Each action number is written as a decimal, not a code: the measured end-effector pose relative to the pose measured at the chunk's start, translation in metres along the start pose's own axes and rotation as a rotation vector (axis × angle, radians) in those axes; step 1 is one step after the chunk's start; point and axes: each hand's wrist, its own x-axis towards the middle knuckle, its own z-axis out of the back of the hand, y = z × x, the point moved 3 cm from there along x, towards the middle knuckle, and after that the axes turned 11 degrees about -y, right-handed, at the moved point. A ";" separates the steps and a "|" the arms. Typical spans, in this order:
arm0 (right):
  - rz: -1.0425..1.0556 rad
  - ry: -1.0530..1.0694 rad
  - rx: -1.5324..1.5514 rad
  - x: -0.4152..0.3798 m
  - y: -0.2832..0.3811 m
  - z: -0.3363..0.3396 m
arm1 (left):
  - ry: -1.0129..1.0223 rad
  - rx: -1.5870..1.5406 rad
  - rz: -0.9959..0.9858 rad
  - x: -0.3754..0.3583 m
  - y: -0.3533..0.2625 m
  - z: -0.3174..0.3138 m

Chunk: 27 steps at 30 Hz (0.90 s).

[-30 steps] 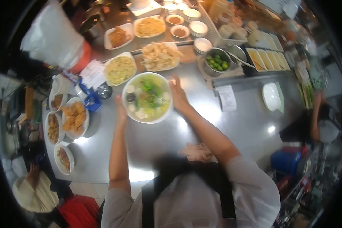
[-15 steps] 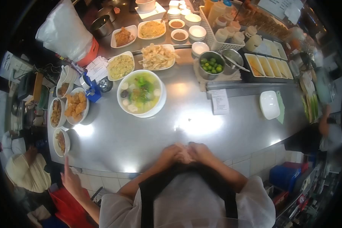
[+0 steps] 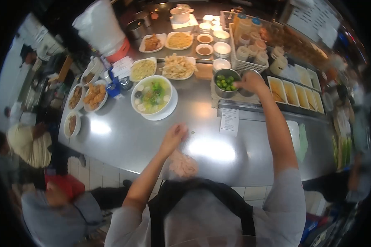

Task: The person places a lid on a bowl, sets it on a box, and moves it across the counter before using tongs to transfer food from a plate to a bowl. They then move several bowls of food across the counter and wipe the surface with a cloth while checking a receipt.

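My right hand (image 3: 251, 81) reaches over the steel container beside the pot of green citrus fruits (image 3: 225, 80); its fingers are bent, and what they hold, if anything, is hidden. My left hand (image 3: 176, 136) is raised over the counter with its fingers curled, blurred by motion. Just below it a crumpled pinkish cloth (image 3: 183, 164) lies at the counter's front edge. Up and left of my left hand stands a white bowl of soup (image 3: 152, 95) with greens, on a white plate (image 3: 171, 108).
Dishes of fried food (image 3: 95, 97) stand at the left of the steel counter (image 3: 123, 131). A receipt (image 3: 229, 122) lies near the middle. Sauce trays (image 3: 290, 93) and a basket of bottles (image 3: 246, 66) are at the right. A co-worker (image 3: 59, 214) is at lower left.
My hands have moved apart from the front edge: the right up to the steel containers, the left forward. The cloth now lies uncovered. The view has shifted, and the pointing hand at left has withdrawn.
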 end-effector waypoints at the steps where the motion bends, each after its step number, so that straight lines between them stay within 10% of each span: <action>1: 0.088 0.009 -0.128 0.001 0.000 -0.010 | -0.033 -0.118 0.117 0.017 -0.005 -0.008; 8: 0.082 -0.378 -0.130 -0.023 -0.047 0.023 | -0.308 -0.563 0.288 0.161 -0.010 -0.059; 18: 0.070 -0.232 -0.131 -0.060 -0.055 0.002 | -0.665 -0.611 0.156 0.246 -0.019 -0.061; 27: -0.199 -0.337 -0.248 -0.093 -0.024 -0.010 | -0.352 -0.715 0.352 0.200 0.000 -0.078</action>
